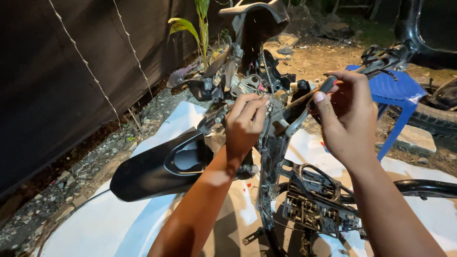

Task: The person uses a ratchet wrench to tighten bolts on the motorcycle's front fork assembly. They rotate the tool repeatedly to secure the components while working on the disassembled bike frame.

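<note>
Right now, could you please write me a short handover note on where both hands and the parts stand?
Left hand: fingertips pinched on the steering column of the stripped scooter frame, beside a hanging chain.
Right hand: holds a slim dark-handled tool, its tip pointed into the column top.
Black fender sits left; blue plastic stool right; white sheet beneath.
Done: body panels off. Whether the fitting is loose, I cannot tell.
</note>
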